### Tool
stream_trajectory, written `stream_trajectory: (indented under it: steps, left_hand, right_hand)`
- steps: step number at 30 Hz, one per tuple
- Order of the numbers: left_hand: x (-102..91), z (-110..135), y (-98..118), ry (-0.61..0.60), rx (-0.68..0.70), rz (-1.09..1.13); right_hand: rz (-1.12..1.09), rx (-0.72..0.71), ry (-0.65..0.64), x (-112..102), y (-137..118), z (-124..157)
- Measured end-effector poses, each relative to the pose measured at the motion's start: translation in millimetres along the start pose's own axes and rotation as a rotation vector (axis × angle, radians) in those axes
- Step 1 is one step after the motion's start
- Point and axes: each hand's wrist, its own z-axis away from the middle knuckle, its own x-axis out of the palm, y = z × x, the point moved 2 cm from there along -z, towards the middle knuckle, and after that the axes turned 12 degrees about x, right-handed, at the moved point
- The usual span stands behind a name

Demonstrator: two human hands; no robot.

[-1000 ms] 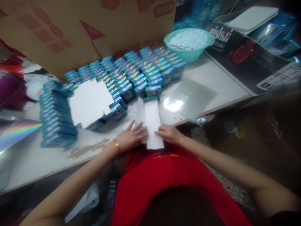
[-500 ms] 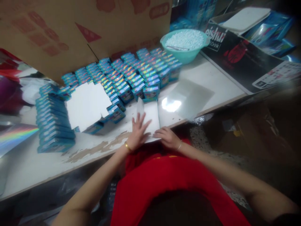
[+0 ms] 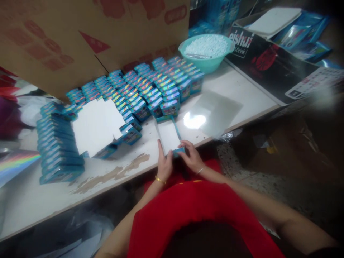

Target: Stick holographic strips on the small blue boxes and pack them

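Observation:
A flat card box blank (image 3: pixel 169 135), white inside with blue edges, lies at the table's near edge with its sides folded up. My left hand (image 3: pixel 163 164) presses on its near left side, fingers straight and together. My right hand (image 3: pixel 191 156) pinches the blank's near right corner, where the blue outer face shows. Just beyond the blank stand rows of small folded blue boxes (image 3: pixel 150 89).
A stack of flat blue blanks (image 3: pixel 57 143) lies at the left beside a white card sheet (image 3: pixel 95 125). A teal bowl of white pieces (image 3: pixel 205 50) stands at the back. A clear plastic sheet (image 3: pixel 212 113) lies right of the blank. A brown carton (image 3: pixel 80 36) leans behind.
The flat white blank has been folded: its long sides now stand up. My left hand slid from lying spread on it to its near left edge; my right hand now pinches the corner.

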Motion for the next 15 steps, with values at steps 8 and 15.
stream_trajectory:
  steps: [8, 15]
  left_hand:
    - [6.5, -2.8, -5.3, 0.271, -0.046, 0.018]
    - [11.2, -2.6, -6.7, 0.295, -0.023, -0.093]
  right_hand:
    - [0.171, -0.185, 0.039, 2.4, 1.1, 15.2]
    - [0.463, -0.341, -0.009, 13.2, 6.5, 9.0]
